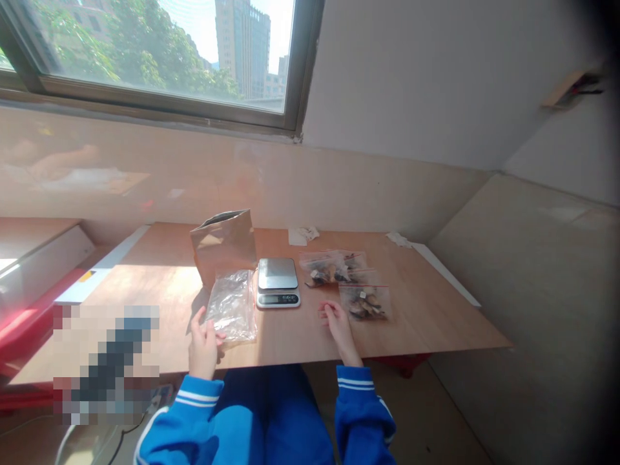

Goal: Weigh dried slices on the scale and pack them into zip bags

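Note:
My left hand (pixel 204 342) is at the lower left edge of a stack of clear plastic zip bags (pixel 231 303), its fingers apart and touching the plastic. The bags lie flat on the table. My right hand (pixel 336 326) is just above the tabletop, fingers loosely bent and apart, with nothing visible in them. Between the hands and a little farther back stands a small digital scale (pixel 278 284) with a bare steel plate. Right of my right hand lies a zip bag of dark dried pieces (pixel 365 302). Similar filled bags (pixel 329 268) overlap behind it.
A brown kraft paper bag (pixel 225 245) stands upright, its top open, behind the clear bags. White paper scraps (pixel 303 236) lie by the wall. The wooden table (pixel 421 310) ends at its front edge near my lap. A red stool (pixel 404 365) is partly visible underneath.

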`<state>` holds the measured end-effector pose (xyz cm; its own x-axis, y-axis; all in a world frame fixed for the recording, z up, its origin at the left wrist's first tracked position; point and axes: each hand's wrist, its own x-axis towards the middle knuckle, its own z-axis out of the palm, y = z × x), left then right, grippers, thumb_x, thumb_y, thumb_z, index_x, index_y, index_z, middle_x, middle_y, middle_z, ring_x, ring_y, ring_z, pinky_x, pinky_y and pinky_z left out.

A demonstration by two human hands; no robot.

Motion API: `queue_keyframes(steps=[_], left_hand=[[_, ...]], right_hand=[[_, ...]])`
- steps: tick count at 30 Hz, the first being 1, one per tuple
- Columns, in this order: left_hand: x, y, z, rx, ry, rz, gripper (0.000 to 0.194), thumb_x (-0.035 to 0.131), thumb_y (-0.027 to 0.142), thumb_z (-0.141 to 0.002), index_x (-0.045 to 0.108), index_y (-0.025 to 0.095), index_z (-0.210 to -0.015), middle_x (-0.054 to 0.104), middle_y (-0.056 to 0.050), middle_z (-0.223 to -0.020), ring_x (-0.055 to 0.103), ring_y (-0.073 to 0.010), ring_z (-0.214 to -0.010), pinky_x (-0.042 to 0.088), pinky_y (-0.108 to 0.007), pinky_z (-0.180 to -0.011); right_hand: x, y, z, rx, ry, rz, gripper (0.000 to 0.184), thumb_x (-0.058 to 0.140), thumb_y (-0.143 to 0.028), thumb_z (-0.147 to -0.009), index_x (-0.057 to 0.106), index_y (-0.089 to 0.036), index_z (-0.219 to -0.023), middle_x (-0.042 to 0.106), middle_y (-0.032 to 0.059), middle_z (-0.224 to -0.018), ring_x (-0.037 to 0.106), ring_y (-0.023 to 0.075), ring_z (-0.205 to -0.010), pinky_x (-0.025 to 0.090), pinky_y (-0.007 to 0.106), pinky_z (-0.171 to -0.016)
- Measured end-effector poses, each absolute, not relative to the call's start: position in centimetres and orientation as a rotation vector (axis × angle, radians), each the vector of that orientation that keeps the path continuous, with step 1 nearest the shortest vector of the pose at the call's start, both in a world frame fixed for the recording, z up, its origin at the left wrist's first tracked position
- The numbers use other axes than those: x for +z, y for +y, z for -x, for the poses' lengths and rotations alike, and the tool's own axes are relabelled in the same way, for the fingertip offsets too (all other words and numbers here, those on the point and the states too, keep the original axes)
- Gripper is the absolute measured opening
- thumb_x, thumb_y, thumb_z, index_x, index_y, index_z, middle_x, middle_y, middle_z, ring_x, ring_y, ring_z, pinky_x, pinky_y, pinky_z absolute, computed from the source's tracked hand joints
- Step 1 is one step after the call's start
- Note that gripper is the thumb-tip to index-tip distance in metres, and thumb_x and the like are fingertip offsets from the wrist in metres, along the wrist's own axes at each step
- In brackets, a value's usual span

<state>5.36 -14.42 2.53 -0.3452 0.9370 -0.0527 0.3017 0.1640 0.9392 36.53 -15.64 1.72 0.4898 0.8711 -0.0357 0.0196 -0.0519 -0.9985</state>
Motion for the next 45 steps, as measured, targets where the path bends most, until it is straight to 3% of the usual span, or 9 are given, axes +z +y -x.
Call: queue_keyframes(steps=[3, 6, 12, 17, 20, 25, 31, 38, 45], left_hand=[[2.2, -14.5, -5.4, 1.075, 1.906, -1.448, 0.063, 0.040, 0.041, -0.083, 0.034, 0.016, -0.141, 0.066, -0.009, -0.085, 0.064, -0.0225, -0.065, 0.055, -0.041, -0.065], [2.0, -14.5, -5.7, 0.997, 2.175, -1.687, 0.056, 0.041, 0.035, -0.082, 0.049, 0.007, -0.131, 0.057, -0.023, -0.118, 0.055, -0.0358, -0.109, 0.044, -0.054, -0.092], [3.1, -13.8, -6.5, 0.892, 2.240, -1.996, 0.052, 0.038, 0.041, -0.089, 0.047, 0.022, -0.137, 0.043, -0.013, -0.142, 0.045, -0.0332, -0.123, 0.042, -0.050, -0.097], [3.0, -11.0, -7.2, 0.587, 1.908, -2.376, 0.054, 0.044, 0.043, -0.088, 0.048, 0.024, -0.138, 0.039, -0.008, -0.150, 0.027, -0.0317, -0.140, 0.025, -0.049, -0.111], [1.9, -10.0, -7.2, 0.357, 1.750, -2.407, 0.057, 0.048, 0.045, -0.085, 0.046, 0.027, -0.140, 0.036, -0.007, -0.151, 0.032, -0.0335, -0.137, 0.025, -0.050, -0.111], [0.8, -10.0, -6.0, 0.276, 1.706, -2.369, 0.063, 0.043, 0.052, -0.086, 0.036, 0.029, -0.145, 0.036, -0.007, -0.151, 0.032, -0.0339, -0.138, 0.027, -0.052, -0.109], [0.9, -10.7, -5.3, 0.322, 1.969, -2.236, 0.060, 0.042, 0.050, -0.087, 0.040, 0.028, -0.143, 0.034, -0.011, -0.152, 0.027, -0.0383, -0.139, 0.025, -0.057, -0.107], [3.6, -9.3, -4.0, 0.189, 1.830, -2.318, 0.051, 0.057, 0.048, -0.079, 0.058, 0.029, -0.127, 0.043, -0.012, -0.142, 0.040, -0.0341, -0.127, 0.036, -0.049, -0.101], [6.0, -7.5, -2.5, 1.184, 1.904, -2.257, 0.054, 0.054, 0.040, -0.085, 0.047, 0.020, -0.133, 0.050, -0.013, -0.128, 0.050, -0.0273, -0.116, 0.041, -0.043, -0.101]], right_hand=[[1.5, -16.3, -38.1, 0.826, -0.778, 1.494, 0.035, 0.060, -0.051, -0.067, 0.064, -0.018, -0.079, 0.068, 0.0070, -0.076, 0.059, 0.0170, -0.060, 0.044, 0.025, -0.047], [1.3, -16.6, -38.7, 0.814, -0.761, 1.514, 0.038, 0.060, -0.053, -0.066, 0.063, -0.018, -0.080, 0.069, 0.0072, -0.075, 0.058, 0.0161, -0.058, 0.044, 0.024, -0.046], [0.8, -15.8, -38.5, 0.813, -0.842, 1.535, 0.037, 0.057, -0.051, -0.069, 0.064, -0.018, -0.081, 0.069, 0.0075, -0.076, 0.060, 0.0170, -0.060, 0.045, 0.024, -0.047], [0.0, -15.2, -37.9, 0.714, -0.943, 1.548, 0.033, 0.049, -0.047, -0.076, 0.064, -0.018, -0.085, 0.069, 0.0099, -0.087, 0.063, 0.0221, -0.077, 0.050, 0.030, -0.058], [-0.7, -15.0, -37.7, 0.629, -1.000, 1.551, 0.028, 0.048, -0.039, -0.077, 0.065, -0.018, -0.087, 0.068, 0.0109, -0.098, 0.062, 0.0243, -0.093, 0.051, 0.038, -0.080], [-1.0, -12.4, -38.5, 0.265, -1.281, 1.607, 0.039, 0.043, -0.022, -0.079, 0.060, -0.016, -0.114, 0.056, 0.0128, -0.128, 0.046, 0.0254, -0.123, 0.033, 0.047, -0.106], [-0.4, -7.8, -39.0, -0.020, -1.633, 1.813, 0.053, 0.045, -0.013, -0.077, 0.050, -0.019, -0.129, 0.046, 0.0107, -0.139, 0.036, 0.0273, -0.128, 0.033, 0.045, -0.103], [1.0, -7.3, -39.1, -0.059, -1.532, 1.933, 0.027, 0.046, -0.017, -0.083, 0.063, -0.019, -0.104, 0.062, 0.0107, -0.109, 0.047, 0.0271, -0.103, 0.032, 0.040, -0.088], [4.1, -11.7, -38.4, -0.121, -1.134, 1.703, 0.027, 0.054, -0.037, -0.086, 0.066, -0.021, -0.102, 0.067, 0.0099, -0.102, 0.052, 0.0267, -0.103, 0.030, 0.045, -0.096]])
